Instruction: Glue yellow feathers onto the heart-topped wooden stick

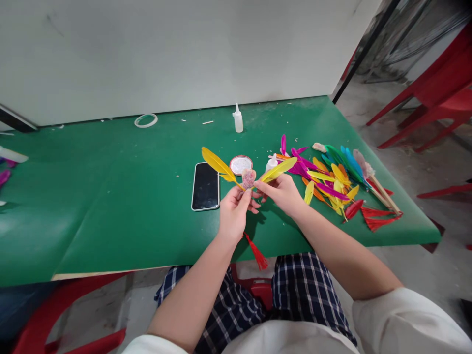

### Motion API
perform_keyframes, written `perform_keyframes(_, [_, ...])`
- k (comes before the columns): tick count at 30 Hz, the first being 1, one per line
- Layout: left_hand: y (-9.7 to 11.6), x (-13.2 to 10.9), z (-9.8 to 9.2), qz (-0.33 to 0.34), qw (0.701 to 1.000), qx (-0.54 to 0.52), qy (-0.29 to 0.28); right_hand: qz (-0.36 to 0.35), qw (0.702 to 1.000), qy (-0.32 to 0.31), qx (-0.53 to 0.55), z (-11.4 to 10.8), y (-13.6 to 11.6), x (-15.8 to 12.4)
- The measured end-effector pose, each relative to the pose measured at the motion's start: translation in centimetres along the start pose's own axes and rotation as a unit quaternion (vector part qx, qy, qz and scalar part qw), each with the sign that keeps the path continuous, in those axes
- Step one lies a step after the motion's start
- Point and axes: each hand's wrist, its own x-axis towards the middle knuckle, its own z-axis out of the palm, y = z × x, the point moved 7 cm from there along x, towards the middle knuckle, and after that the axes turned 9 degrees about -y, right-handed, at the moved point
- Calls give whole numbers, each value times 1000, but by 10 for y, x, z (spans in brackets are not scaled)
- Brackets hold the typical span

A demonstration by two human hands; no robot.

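Observation:
Close together over the table, both hands work on one piece. My left hand [236, 204] is closed around the lower part of a small pinkish rounded piece [248, 178], with an orange-yellow feather [217, 162] slanting up to the left from it. A red tassel [257, 253] hangs below that hand, past the table edge. My right hand [282, 192] pinches the base of a yellow feather [280, 169] at the right side of the piece. Fingers hide where the feather bases meet it. Just behind lie a round red-rimmed lid-like disc [241, 164] and a white bottle [272, 162].
A phone [205, 187] lies left of my hands on the green table [129, 216]. A dropper bottle [238, 120] stands near the wall, a tape ring [146, 120] to its left. Loose coloured feathers [328, 182] and a feathered stick with red tassel [385, 194] cover the right side.

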Motion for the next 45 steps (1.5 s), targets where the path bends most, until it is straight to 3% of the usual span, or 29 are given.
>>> perform_keyframes(12, [3,2,7,-33,998,-31,-51,-16,1000,19,2,-9,-1,1])
perform_keyframes(45, [1,3,4,-38,998,-44,-33,-7,999,22,-22,-4,-4,-2])
